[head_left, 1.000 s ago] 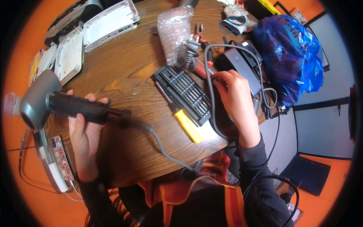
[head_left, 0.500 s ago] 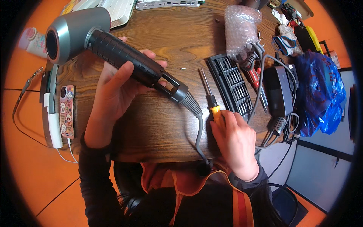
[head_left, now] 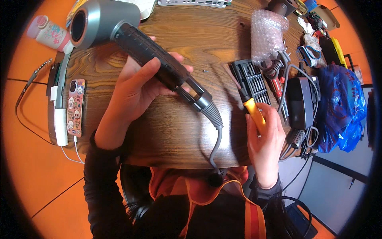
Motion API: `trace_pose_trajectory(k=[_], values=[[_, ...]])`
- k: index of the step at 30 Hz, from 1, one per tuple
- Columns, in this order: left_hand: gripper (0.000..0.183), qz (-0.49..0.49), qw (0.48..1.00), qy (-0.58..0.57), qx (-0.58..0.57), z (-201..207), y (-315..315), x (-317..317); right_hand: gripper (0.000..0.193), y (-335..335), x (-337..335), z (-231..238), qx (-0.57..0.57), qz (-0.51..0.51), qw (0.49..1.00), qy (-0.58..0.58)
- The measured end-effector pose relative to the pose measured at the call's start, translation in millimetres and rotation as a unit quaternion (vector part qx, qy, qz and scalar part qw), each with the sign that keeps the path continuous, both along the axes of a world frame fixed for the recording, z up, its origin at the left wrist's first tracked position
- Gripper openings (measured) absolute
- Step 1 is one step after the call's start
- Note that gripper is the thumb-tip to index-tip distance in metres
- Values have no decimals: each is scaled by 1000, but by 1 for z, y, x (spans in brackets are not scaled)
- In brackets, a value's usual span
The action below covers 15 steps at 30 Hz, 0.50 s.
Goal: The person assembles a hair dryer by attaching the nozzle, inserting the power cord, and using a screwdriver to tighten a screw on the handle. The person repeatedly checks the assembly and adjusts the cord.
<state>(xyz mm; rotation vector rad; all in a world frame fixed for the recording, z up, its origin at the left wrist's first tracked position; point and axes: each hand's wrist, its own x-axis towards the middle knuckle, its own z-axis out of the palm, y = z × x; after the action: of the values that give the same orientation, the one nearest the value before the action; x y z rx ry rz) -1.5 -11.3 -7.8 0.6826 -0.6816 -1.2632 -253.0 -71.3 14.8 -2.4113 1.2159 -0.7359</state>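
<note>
My left hand [head_left: 133, 85] is closed around the dark ribbed handle of a grey hair dryer [head_left: 145, 51], held tilted above the table with its head at the upper left. Near its lower end the handle has an open slot, and a grey cable [head_left: 217, 147] runs from there toward the table's front edge. In my right hand [head_left: 267, 139] is a screwdriver [head_left: 251, 106] with a yellow handle, its blurred shaft pointing up and away. Between the hands, a small screw [head_left: 205, 71] lies on the table. The black bit case [head_left: 250, 79] is just beyond the screwdriver.
A bubble-wrapped item [head_left: 268, 38] and a red-handled tool [head_left: 277, 89] are at the right, near a black box [head_left: 299, 103] with cables and a blue plastic bag [head_left: 342, 107]. On the left are a phone [head_left: 75, 107] in a patterned case and a bottle [head_left: 47, 34].
My right hand has lifted the screwdriver from the table and turned its handle more upright. The view has shifted, so the hair dryer and table things appear a little further right.
</note>
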Motion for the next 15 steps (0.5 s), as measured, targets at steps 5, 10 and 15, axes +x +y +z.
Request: trace_pose_trajectory(k=[5, 10, 15], values=[[62, 17, 999, -5, 31, -5, 1, 0, 34, 2, 7, -10, 22, 23, 999, 26], [51, 17, 1000, 0, 21, -6, 4, -1, 40, 6, 4, -24, -26, 48, 996, 71], [48, 32, 999, -12, 26, -9, 5, -1, 42, 12, -1, -15, -16, 82, 992, 94]])
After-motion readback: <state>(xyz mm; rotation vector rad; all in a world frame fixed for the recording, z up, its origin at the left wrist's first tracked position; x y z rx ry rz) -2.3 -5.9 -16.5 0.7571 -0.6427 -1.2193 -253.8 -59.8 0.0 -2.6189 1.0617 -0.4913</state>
